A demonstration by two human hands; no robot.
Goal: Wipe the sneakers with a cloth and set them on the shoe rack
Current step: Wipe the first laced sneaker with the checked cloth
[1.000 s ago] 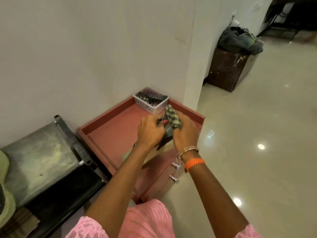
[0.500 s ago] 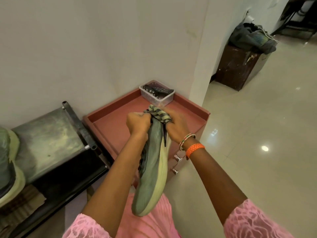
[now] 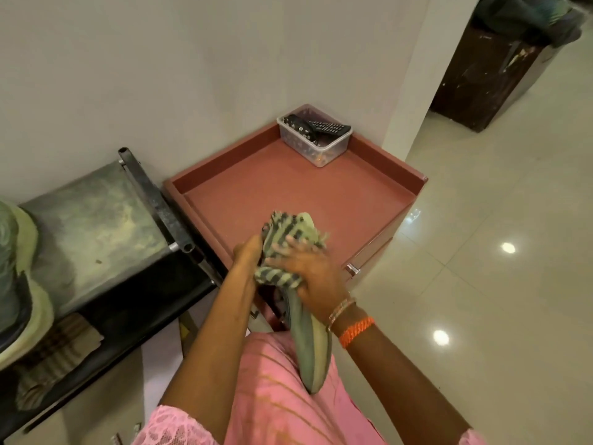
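Both hands (image 3: 298, 264) press striped cloth (image 3: 282, 248) (bunched) around sneaker (image 3: 309, 351).

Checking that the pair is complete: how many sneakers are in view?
2. One grey-green sneaker with pale sole is held in both hands under the striped cloth; its mate sits on the dark metal shoe rack, partly cropped.

A home, likely a hallway: glossy floor tiles (image 3: 481, 284) at right, a red cabinet (image 3: 288, 194) at centre holding a tub of remotes (image 3: 316, 134), a metal shoe rack (image 3: 96, 226) at left.
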